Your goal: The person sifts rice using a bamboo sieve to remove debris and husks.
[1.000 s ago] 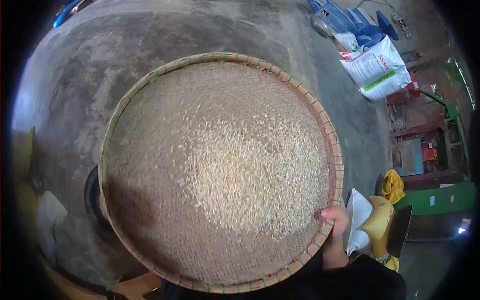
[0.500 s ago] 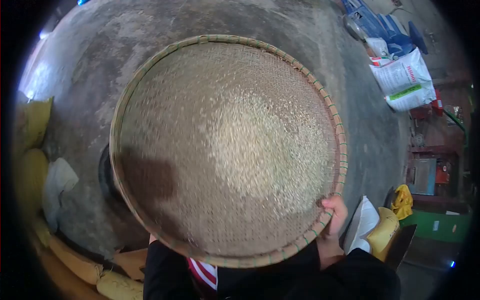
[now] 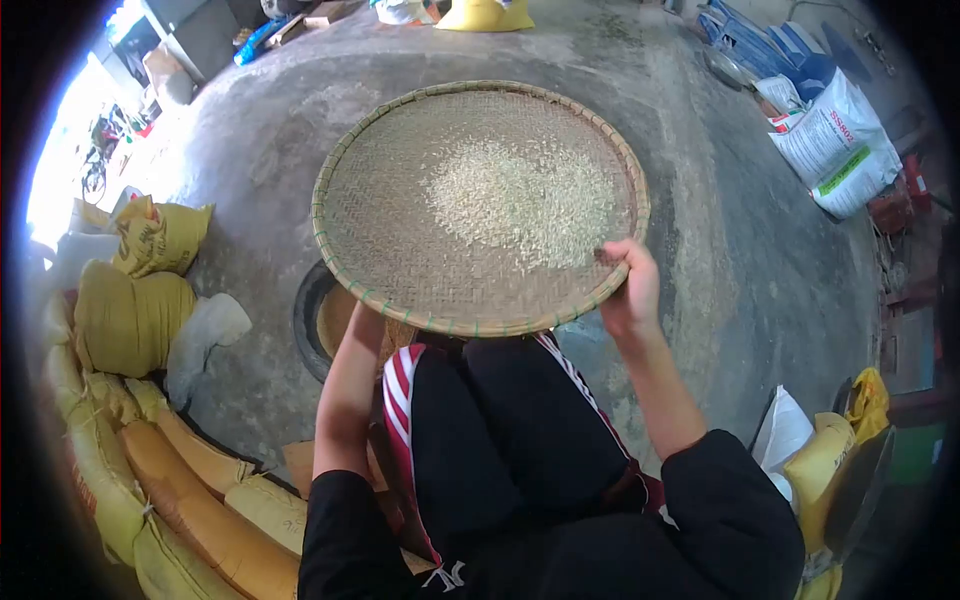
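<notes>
A round woven tray with a green-stitched rim is held out above my knees. Pale grains lie heaped on its middle and right part. My right hand grips the lower right rim, thumb over the top and the other fingers underneath. At the lower left, my left hand goes beneath the tray; its fingers are hidden by the weave. Below the tray's left edge, a dark round container holding brown grain stands on the floor, partly covered.
Yellow sacks and long filled bags line the left side. A white printed sack lies by blue equipment at the upper right. More sacks stand at the lower right. A yellow sack sits at the top.
The tray has moved away from me and looks smaller and more tipped back. Its grains look less blurred. My forearms and knees now show, and the view takes in more of the room.
</notes>
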`<state>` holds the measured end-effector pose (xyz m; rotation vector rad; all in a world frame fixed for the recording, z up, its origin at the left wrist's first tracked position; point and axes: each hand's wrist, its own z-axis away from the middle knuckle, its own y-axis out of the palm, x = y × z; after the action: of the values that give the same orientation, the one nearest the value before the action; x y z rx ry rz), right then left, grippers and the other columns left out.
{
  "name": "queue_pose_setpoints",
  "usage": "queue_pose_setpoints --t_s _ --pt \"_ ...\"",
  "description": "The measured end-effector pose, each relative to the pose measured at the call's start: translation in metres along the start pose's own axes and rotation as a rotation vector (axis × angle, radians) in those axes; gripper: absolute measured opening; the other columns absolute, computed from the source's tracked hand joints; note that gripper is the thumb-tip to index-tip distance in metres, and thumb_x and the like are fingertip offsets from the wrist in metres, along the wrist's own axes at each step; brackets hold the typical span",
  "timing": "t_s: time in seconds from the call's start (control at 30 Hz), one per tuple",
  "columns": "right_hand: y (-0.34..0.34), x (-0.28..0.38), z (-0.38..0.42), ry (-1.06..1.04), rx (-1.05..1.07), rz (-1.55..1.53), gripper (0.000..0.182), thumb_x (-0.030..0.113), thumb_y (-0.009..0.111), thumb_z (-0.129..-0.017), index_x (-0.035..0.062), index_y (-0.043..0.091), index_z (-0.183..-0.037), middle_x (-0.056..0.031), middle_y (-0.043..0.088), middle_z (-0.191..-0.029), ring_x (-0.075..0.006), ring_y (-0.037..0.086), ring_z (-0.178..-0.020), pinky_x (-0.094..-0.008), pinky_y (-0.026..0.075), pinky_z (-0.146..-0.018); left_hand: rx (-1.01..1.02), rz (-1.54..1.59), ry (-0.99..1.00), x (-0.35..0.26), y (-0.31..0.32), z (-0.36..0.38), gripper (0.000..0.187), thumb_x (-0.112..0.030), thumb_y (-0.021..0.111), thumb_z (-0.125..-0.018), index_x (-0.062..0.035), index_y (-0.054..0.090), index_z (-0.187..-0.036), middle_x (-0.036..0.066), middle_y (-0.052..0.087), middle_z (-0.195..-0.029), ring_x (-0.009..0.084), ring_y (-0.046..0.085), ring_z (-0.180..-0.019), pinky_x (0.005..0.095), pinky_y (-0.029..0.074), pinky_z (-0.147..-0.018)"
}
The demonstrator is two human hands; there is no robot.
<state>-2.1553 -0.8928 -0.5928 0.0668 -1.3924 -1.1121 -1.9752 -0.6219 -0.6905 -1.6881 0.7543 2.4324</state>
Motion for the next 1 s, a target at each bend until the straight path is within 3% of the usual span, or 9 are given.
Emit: queue_pose_setpoints --t_s 0.33,0.37,0.5,0.67,0.77,0.8,0.87,0.93,1.0 --pt "0.007 0.050 -0.001 0.005 0.195 0.008 0.024 0.006 0.054 -0.080 -0.0030 0.049 -0.101 -0.0093 0.054 -0.091 -0.0188 0.056 -0.080 -0.0310 0.047 -0.071 -0.167 -0.011 0.184 -0.045 -0.049 0.006 0.040 -0.029 0.037 -0.094 -0.0012 0.052 -0.119 0.012 0.060 -0.109 0.0244 0.056 -0.097 0.0396 0.047 -0.087" --pt "0.004 0.052 -0.007 0.034 0.220 -0.011 0.026 0.006 0.054 -0.080 -0.0035 0.049 -0.103 -0.0099 0.054 -0.093 -0.0194 0.056 -0.080 -0.0314 0.047 -0.072 -0.282 0.190 0.123 -0.055 -0.039 0.012 0.040 -0.026 0.037 -0.094 0.0005 0.051 -0.120 0.013 0.059 -0.111 0.0256 0.056 -0.098 0.0401 0.047 -0.088" --pt "0.010 0.031 0.005 0.110 0.343 -0.072 0.026 0.007 0.053 -0.080 -0.0028 0.049 -0.104 -0.0099 0.054 -0.093 -0.0194 0.056 -0.081 -0.0310 0.047 -0.072 -0.336 0.099 0.074 -0.075 -0.036 0.076 0.041 -0.028 0.038 -0.094 0.0012 0.050 -0.121 0.014 0.058 -0.114 0.0271 0.056 -0.101 0.0401 0.045 -0.090" --pt "-0.008 0.009 0.021 0.218 0.430 0.002 0.034 0.011 0.048 -0.082 -0.0065 0.049 -0.112 -0.0138 0.060 -0.101 -0.0224 0.060 -0.092 -0.0362 0.047 -0.085 -0.058 0.460 0.460 -0.093 -0.011 0.166 0.051 -0.040 0.040 -0.094 0.0009 0.049 -0.123 0.016 0.055 -0.120 0.0281 0.055 -0.103 0.0408 0.044 -0.092" --pt "-0.028 0.000 0.043 0.198 0.437 0.083 0.030 0.011 0.051 -0.082 -0.0048 0.050 -0.107 -0.0115 0.057 -0.098 -0.0196 0.057 -0.090 -0.0334 0.046 -0.082 0.032 0.567 0.394 -0.087 0.001 0.228 0.050 -0.037 0.043 -0.093 0.0013 0.047 -0.125 0.017 0.053 -0.121 0.0288 0.054 -0.104 0.0413 0.044 -0.091" --pt "-0.035 -0.001 0.053 0.140 0.422 0.140 0.024 0.009 0.054 -0.081 -0.0029 0.052 -0.102 -0.0085 0.054 -0.093 -0.0167 0.055 -0.087 -0.0305 0.045 -0.078 0.013 0.572 0.402 -0.076 0.006 0.243 0.050 -0.037 0.043 -0.093 0.0013 0.047 -0.125 0.017 0.053 -0.121 0.0288 0.054 -0.104 0.0413 0.044 -0.091" --pt "-0.056 -0.011 0.070 0.086 0.419 0.274 0.026 0.010 0.054 -0.082 -0.0035 0.051 -0.104 -0.0089 0.054 -0.095 -0.0168 0.054 -0.088 -0.0296 0.044 -0.078 -0.315 0.610 0.275 -0.055 0.012 0.273 0.047 -0.029 0.048 -0.090 0.0023 0.044 -0.126 0.018 0.053 -0.120 0.0297 0.054 -0.103 0.0404 0.044 -0.090" --pt "-0.071 -0.016 0.087 0.028 0.407 0.403 0.028 0.011 0.054 -0.082 -0.0042 0.051 -0.105 -0.0093 0.053 -0.097 -0.0169 0.053 -0.090 -0.0286 0.044 -0.079 -0.384 0.533 0.224 -0.011 -0.011 0.293 0.046 -0.027 0.048 -0.089 0.0031 0.046 -0.124 0.019 0.054 -0.118 0.0297 0.055 -0.102 0.0406 0.045 -0.088" --pt "-0.082 -0.016 0.101 0.160 0.252 0.407 0.033 0.014 0.056 -0.082 -0.0051 0.051 -0.107 -0.0111 0.052 -0.102 -0.0185 0.053 -0.092 -0.0286 0.043 -0.080 -0.441 0.452 0.159 0.012 -0.015 0.308 0.045 -0.025 0.048 -0.088 0.0040 0.047 -0.122 0.019 0.055 -0.116 0.0298 0.056 -0.101 0.0408 0.046 -0.086"
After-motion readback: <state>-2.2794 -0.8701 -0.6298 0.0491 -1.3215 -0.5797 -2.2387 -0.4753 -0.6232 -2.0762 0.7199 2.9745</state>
